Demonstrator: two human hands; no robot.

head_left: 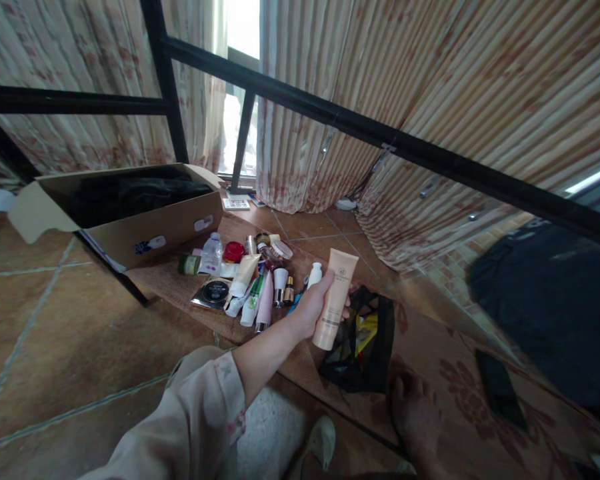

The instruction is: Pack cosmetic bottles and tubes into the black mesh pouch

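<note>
Near the black bag (353, 377), your left hand (312, 311) has its grip around the beige tube (335, 297); squeeze gently (your shadowed right hand (414, 408), I can't tell).

Beige tube (335, 300) with dark lettering, tilted, cap end down, held near a black mesh bag (383, 343), yellow contents (366, 332) showing

Pleated floral curtains (410, 73) are hanging behind a black metal frame (290, 96); an open cardboard box (181, 230) is standing at the left, and a dark smartphone (501, 389) is lying at the right.
</note>
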